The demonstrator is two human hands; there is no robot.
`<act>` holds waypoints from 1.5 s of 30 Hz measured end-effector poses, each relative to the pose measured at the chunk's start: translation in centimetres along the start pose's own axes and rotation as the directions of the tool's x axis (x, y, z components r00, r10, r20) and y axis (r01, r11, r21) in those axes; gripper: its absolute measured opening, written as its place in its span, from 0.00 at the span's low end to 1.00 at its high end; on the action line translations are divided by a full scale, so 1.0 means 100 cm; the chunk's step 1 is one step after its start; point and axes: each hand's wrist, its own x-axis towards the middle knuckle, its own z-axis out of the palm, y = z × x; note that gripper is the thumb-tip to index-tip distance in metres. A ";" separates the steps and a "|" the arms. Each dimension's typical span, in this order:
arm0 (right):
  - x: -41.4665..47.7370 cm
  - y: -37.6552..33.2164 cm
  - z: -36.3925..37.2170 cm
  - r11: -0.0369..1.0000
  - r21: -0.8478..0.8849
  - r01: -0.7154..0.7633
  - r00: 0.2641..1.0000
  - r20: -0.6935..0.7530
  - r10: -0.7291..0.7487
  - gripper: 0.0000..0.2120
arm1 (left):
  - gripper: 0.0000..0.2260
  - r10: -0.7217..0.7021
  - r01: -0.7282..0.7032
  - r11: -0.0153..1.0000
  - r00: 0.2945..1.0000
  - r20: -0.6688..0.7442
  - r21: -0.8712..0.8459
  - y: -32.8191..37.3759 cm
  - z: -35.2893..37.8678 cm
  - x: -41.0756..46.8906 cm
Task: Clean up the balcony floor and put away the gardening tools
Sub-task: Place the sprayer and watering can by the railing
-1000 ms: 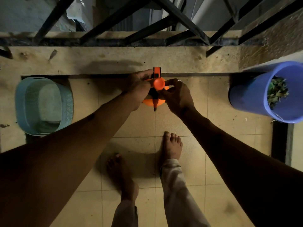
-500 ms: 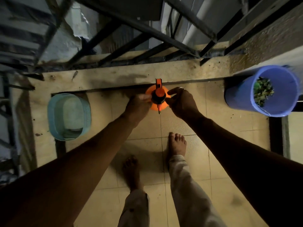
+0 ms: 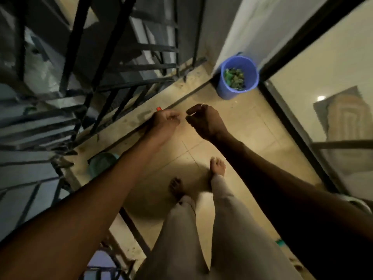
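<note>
Only a small orange tip of the sprayer (image 3: 158, 108) shows, by the ledge's inner edge; the rest is hidden behind my left hand (image 3: 166, 120). That hand's fingers are curled over the spot, and whether they hold the sprayer is hidden. My right hand (image 3: 203, 122) hovers just right of it with loosely curled fingers and nothing in them, a ring on one finger. A narrow gap separates the two hands.
A blue bucket (image 3: 238, 88) with green plant waste stands in the far corner by the white wall. A teal basket (image 3: 102, 163) peeks out under my left forearm. Black railing (image 3: 84, 81) runs along the left, a glass sliding door (image 3: 314, 110) along the right. My bare feet stand on the tiles.
The view has swung and risen, so the balcony now runs diagonally. The orange sprayer, plainly seen between both hands before, is now almost wholly covered. My right hand has come off it.
</note>
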 end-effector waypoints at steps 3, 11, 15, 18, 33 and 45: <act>-0.057 -0.005 -0.050 0.992 0.083 -0.093 0.990 -0.095 0.100 0.06 | 0.13 0.069 -0.072 0.992 0.997 0.030 0.104 0.048 0.018 -0.046; -0.237 0.048 -0.170 0.916 0.363 -0.168 0.864 -0.393 0.314 0.05 | 0.12 0.282 -0.367 0.902 0.899 0.335 0.228 0.122 0.137 -0.177; -0.348 0.099 -0.205 0.866 0.479 -0.143 0.760 -0.508 0.406 0.05 | 0.12 0.302 -0.485 0.835 0.798 0.522 0.259 0.126 0.221 -0.257; -0.438 0.151 -0.221 0.829 0.544 -0.132 0.668 -0.569 0.480 0.05 | 0.13 0.304 -0.582 0.762 0.708 0.637 0.283 0.110 0.290 -0.325; -0.851 0.343 -0.169 0.583 0.810 -0.064 0.090 -0.577 0.812 0.04 | 0.12 0.002 -0.841 0.494 0.256 0.967 0.221 -0.041 0.547 -0.656; -0.939 0.423 -0.149 0.372 0.928 0.022 -0.058 -0.370 0.927 0.09 | 0.07 -0.247 -0.876 0.429 0.121 0.961 0.221 -0.104 0.657 -0.725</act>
